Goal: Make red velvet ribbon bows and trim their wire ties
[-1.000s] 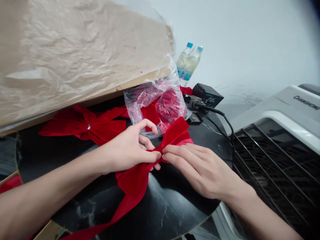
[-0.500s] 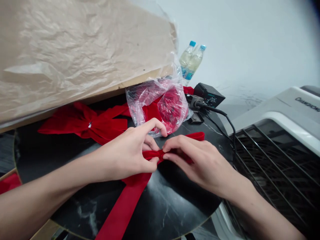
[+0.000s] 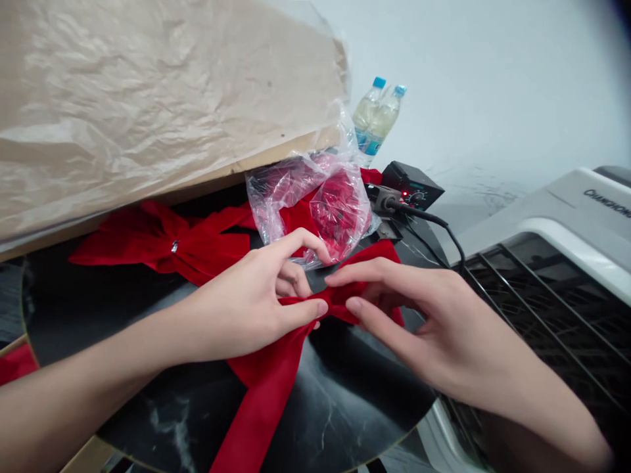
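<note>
A red velvet ribbon bow point(image 3: 276, 361) is held above the black marbled round table point(image 3: 325, 407), its long tail hanging toward the bottom edge. My left hand point(image 3: 266, 299) pinches the gathered middle of the bow, thumb in front and fingers behind. At the right loop, my right hand point(image 3: 414, 305) has its thumb and forefinger apart on either side of the red fabric, close to the gathered middle; its other fingers are partly behind the cloth. A finished red bow point(image 3: 211, 249) with a small shiny clasp lies behind my left hand.
Behind the hands sits a clear plastic bag point(image 3: 340, 210) with red items. Two bottles point(image 3: 374, 121), a black box point(image 3: 414, 184) with a red light and a cable stand at the back. A plastic-covered carton point(image 3: 172, 98) is back left; a white appliance point(image 3: 557, 217) is at right.
My right hand has moved right and its thumb and forefinger have spread. The right loop now stands wider and fuller. My left thumb has shifted onto the bow's middle. The box's red light is lit.
</note>
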Motion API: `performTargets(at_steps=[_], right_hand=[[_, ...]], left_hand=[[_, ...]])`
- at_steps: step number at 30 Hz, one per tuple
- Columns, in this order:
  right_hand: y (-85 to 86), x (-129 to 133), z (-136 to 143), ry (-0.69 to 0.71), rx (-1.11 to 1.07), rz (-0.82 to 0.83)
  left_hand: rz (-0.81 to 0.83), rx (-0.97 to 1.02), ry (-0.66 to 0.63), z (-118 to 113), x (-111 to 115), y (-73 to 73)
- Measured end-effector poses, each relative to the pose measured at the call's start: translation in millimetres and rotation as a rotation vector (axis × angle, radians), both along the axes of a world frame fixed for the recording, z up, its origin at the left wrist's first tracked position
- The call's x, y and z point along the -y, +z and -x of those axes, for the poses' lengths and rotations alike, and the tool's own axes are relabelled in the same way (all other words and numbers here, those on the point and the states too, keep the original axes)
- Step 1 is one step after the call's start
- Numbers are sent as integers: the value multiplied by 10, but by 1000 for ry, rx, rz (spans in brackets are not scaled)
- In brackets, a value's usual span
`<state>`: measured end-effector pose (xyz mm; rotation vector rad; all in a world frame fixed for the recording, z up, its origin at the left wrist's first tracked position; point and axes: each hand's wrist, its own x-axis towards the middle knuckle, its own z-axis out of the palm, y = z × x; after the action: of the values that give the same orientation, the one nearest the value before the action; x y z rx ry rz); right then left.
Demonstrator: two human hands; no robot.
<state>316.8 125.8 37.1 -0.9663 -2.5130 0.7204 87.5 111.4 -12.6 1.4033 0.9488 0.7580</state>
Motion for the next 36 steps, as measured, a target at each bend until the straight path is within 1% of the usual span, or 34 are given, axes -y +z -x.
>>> performTargets(at_steps=[2,4,6,8,10,13,15,17,21,24,28,30,33,35,36], right_hand=[[-19,50,-20,18,35,-138],[-68,110,-24,27,51,-274],[-139,178,-12,-19,52,-394],[-218,233,11,-89,40,-445],[-286,253,36,-134,23,-430],[-320,206,49,-128,54,-316],[-294,147,35,-94,99,-219],[-248,90,12,-66,137,-156],[-175,15,-12,-48,221,-117],[-172,-15,2,-7,259,-97],[-204,-53,55,6,268,-112],[-206,-57,76,12,226,-92],[-188,-11,57,-6,96,-64],[-197,52,18,-38,72,-121],[-218,84,-1,-46,90,-183]], left_hand=[[3,14,1,-1,-2,11],[12,11,30,-9,-8,22],[22,23,66,-17,-15,31],[34,48,78,-21,-16,32],[25,62,62,-22,-9,21],[-74,24,39,-20,8,-15],[-155,-34,18,-18,15,-38],[-210,-85,-7,-16,17,-51],[-254,-140,-48,-26,18,-39],[-201,-187,-87,-55,12,-27],[-21,-210,-23,-73,-40,-68],[39,-237,-26,-53,-83,-98],[70,-249,-22,-10,-142,-110],[92,-199,24,7,-163,-88],[105,-164,47,10,-166,-72]])
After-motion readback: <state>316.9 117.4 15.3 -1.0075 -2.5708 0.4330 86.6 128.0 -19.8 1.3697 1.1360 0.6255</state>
